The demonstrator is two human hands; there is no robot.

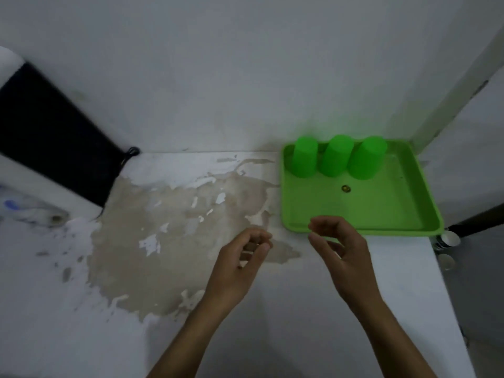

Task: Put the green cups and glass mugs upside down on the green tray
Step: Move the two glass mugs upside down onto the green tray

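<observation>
A green tray (387, 211) lies on the white counter at the right, against the back wall. Three green cups stand upside down in a row along its far edge: a left cup (304, 157), a middle cup (336, 156) and a right cup (366, 158). A small dark round mark (345, 188) sits in the tray's middle. My left hand (242, 257) hovers over the counter left of the tray's near corner, fingers loosely curled, holding nothing. My right hand (339, 246) is at the tray's near edge, fingers apart and empty. No glass mugs are in view.
The counter (81, 309) has a large brownish patch of worn paint (169, 241). A black rectangular object (51, 135) with a cord lies at the far left. The counter's right edge drops off past the tray, where round lids (447, 241) and a dark bar (480, 219) show.
</observation>
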